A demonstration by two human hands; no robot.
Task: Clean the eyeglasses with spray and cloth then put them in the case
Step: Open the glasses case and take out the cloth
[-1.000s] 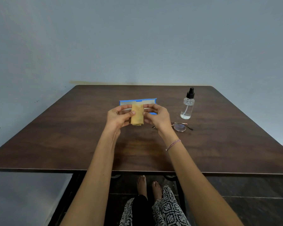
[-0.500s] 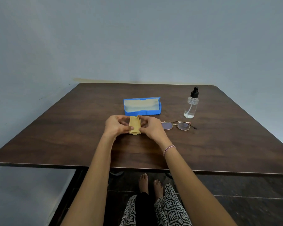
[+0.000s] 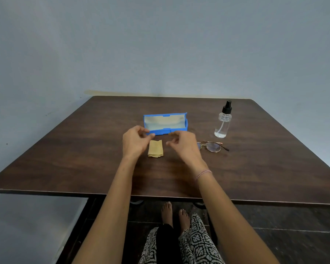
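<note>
Both hands are free right now. My left hand (image 3: 135, 144) and right hand (image 3: 184, 146) hang above the counter (image 3: 74, 161), set apart, fingers loosely curled, gripping nothing. Between them the yellow cloth (image 3: 155, 149) lies folded into a narrow strip, flat on the wood.

Where does that leave the job? The blue case (image 3: 160, 131) sits just beyond my fingertips with its lid up and its pale lining showing, and nothing is inside. The eyeglasses (image 3: 213, 147) lie on the counter to the right of my right hand, lenses facing me, one temple angled off to the right. So the last step, glasses into the case, is plainly not done.

The spray bottle (image 3: 222, 123) stands upright further right and a bit farther back, with a little clear liquid at the bottom. From here I can't tell whether the lenses are wet, wiped or untouched. They look thin-framed and delicate, and I judge they want a light grip by the rim.
</note>
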